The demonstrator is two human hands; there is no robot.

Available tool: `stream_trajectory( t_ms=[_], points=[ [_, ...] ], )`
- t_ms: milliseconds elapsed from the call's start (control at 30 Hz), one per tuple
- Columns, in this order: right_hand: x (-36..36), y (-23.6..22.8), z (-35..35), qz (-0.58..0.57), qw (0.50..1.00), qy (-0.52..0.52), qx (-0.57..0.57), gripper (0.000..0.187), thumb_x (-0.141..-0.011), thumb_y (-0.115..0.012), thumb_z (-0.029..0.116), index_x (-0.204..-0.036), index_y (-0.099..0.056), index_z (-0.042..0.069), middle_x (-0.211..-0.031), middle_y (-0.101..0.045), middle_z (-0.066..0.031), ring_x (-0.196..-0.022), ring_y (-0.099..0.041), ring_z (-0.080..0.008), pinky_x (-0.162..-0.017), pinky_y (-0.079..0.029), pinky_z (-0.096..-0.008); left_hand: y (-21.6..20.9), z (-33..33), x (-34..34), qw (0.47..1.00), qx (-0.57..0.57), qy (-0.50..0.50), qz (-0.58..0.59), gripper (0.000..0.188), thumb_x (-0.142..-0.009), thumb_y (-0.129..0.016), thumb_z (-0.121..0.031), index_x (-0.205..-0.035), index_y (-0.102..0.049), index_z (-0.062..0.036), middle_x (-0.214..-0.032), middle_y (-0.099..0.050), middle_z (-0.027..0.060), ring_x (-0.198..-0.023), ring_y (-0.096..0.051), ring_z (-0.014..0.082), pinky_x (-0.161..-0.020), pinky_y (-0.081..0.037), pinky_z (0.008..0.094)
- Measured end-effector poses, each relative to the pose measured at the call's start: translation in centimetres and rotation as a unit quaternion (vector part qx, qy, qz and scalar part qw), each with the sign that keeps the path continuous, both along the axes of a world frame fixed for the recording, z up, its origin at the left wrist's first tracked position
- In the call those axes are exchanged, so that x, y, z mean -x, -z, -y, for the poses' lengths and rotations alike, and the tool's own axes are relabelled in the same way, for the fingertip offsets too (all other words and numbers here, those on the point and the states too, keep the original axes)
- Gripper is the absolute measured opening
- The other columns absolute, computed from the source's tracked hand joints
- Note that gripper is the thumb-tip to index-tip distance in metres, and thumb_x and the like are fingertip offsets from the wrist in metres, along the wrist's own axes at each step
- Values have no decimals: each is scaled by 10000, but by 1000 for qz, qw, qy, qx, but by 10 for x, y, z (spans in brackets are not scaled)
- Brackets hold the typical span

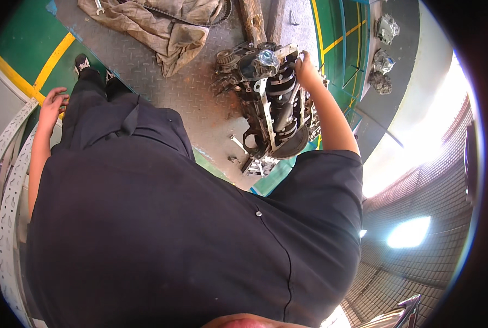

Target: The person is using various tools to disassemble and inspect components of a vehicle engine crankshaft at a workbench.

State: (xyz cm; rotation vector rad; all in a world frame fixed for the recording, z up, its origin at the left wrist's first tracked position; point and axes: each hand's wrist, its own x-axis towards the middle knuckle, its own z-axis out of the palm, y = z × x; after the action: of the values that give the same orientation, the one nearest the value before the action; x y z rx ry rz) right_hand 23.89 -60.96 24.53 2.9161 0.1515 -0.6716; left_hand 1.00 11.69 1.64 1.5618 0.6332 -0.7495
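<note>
An engine block (pixel 277 109) lies on the steel tabletop with its crankshaft (pixel 285 104) exposed and a toothed flywheel (pixel 292 145) at its near end. At the block's far right corner, my right hand (pixel 305 71) has its fingers bent around the edge of the metal. The fingertips are partly hidden there. Beside that hand, crumpled clear plastic (pixel 267 61) sits on a dark round part of the engine. Away on the left, my left hand (pixel 52 106) hangs beside my leg, its fingers loosely apart with nothing in them.
A brown cloth (pixel 162 33) with a toothed belt (pixel 222 16) lies on the tread-plate table (pixel 200 98). Wooden beams (pixel 251 19) extend beyond the engine. A wrench (pixel 99 7) and a small bolt-like part (pixel 237 141) lie nearby. White perforated metal rails (pixel 9 218) stand at left.
</note>
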Motion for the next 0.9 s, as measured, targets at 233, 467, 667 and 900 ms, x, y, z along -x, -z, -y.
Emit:
stream_trajectory(
  t_ms=[233,467,667,900],
  points=[
    [-20,44,60,-112,948,262,-139,453,-645,-809,423,-723,-652,6,-810,-659,-163,-728,-644,-293,-746,-504,-327,28,-21,41,993,-52,-24,-105,330,-903,-496,-231,-1216,-562,-150,-990,-638,6,-793,-584,93,-645,-422,230],
    [8,0,-16,8,998,43,42,504,-953,-432,293,-1294,-351,-69,-943,-622,-342,-921,-598,-519,-861,-469,-553,114,-103,168,983,-10,-96,-155,321,-907,-505,-192,-1189,-577,-58,-903,-613,10,-773,-586,108,-650,-447,255],
    [56,-11,-62,255,924,277,-63,744,-908,-575,445,-1395,-291,-40,-1329,-394,-348,-1200,-463,-462,-1005,-408,-463,139,-119,184,992,-32,-60,-106,267,-887,-535,-152,-1098,-625,-15,-775,-597,39,-671,-541,112,-638,-439,248],
    [188,-8,-122,350,879,324,18,566,-850,-672,388,-1167,-505,-49,-1089,-490,-253,-1008,-514,-409,-872,-437,-482,115,-103,107,992,47,-98,-60,246,-945,-505,-156,-1122,-585,-6,-927,-634,117,-809,-639,204,-673,-539,316]
  ],
)
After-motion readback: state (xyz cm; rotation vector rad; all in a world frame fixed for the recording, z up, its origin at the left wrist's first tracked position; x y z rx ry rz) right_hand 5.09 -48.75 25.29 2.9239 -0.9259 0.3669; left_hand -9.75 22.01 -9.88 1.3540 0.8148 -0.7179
